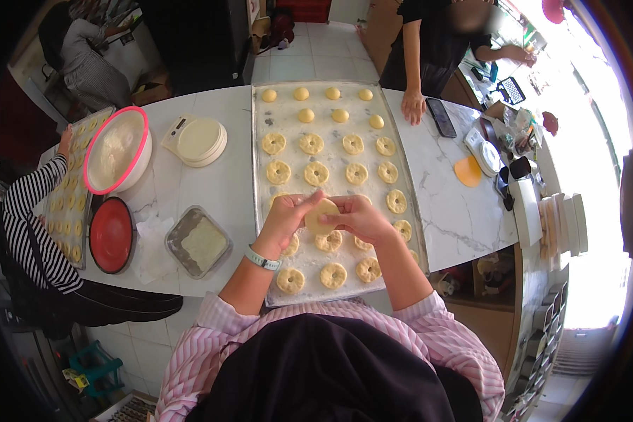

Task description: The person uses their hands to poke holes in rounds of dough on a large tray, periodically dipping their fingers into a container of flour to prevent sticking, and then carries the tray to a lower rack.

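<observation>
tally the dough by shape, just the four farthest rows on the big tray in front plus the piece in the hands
Pale yellow round dough balls on the silver-edged rectangular tray: 7
Pale yellow dough rings: 8
Flattened pale yellow dough piece held by the left hand and right hand: 1
Total: 16

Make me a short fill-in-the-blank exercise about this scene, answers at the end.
The left hand and right hand hold a flat piece of ____ above the tray. The white bowl is rimmed in ____. The phone lies to the ____ of the tray.

Missing words: dough; pink; right.
</observation>
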Tool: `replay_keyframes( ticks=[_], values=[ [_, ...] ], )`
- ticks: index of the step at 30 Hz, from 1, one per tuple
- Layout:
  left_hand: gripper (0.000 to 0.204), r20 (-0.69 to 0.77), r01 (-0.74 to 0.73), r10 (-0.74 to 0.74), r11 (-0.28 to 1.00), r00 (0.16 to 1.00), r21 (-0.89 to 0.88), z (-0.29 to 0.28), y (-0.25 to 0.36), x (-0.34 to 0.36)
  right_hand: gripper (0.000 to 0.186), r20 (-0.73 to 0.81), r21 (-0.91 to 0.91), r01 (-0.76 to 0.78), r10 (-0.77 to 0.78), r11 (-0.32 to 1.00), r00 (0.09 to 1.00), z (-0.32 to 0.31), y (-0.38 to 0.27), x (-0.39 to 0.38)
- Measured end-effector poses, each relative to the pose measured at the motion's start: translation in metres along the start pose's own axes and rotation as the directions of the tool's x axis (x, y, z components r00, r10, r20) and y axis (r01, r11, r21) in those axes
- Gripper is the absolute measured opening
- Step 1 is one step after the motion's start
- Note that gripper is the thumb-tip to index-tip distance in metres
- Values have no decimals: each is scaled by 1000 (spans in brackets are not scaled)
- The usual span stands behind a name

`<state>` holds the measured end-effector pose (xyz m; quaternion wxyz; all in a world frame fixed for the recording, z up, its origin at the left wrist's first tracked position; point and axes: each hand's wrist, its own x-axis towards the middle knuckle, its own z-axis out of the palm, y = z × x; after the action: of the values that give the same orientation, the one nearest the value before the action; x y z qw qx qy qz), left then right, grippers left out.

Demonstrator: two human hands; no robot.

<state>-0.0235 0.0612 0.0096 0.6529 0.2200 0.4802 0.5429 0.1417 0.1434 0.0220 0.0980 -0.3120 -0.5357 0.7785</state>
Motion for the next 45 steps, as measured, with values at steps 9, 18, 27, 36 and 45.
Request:
replay_keyframes(
  ticks=[9,18,27,36,45],
  values=[
    [37,-277,-272,314,945,908,180,-33,-34,-33,31,-144,64,20,-10,998,989,-51,-10,126],
    [25,-368,-227,228,973,902,46,-66,-68,-85,39,-249,-645,32,-250,764,935,-25,-56,280],
    [22,-335,-221,176,970,925,-99,-79,-67,-96,23,389,-669,518,-342,534,855,124,-83,215],
    [25,-272,-167,126,977,954,-132,-104,-100,-79,16,714,-676,727,139,-120,687,253,9,142],
    [52,-338,-356,164,671,927,-650,-51,-47,-22,37,429,-821,509,-310,257,848,106,-42,69]
  ],
)
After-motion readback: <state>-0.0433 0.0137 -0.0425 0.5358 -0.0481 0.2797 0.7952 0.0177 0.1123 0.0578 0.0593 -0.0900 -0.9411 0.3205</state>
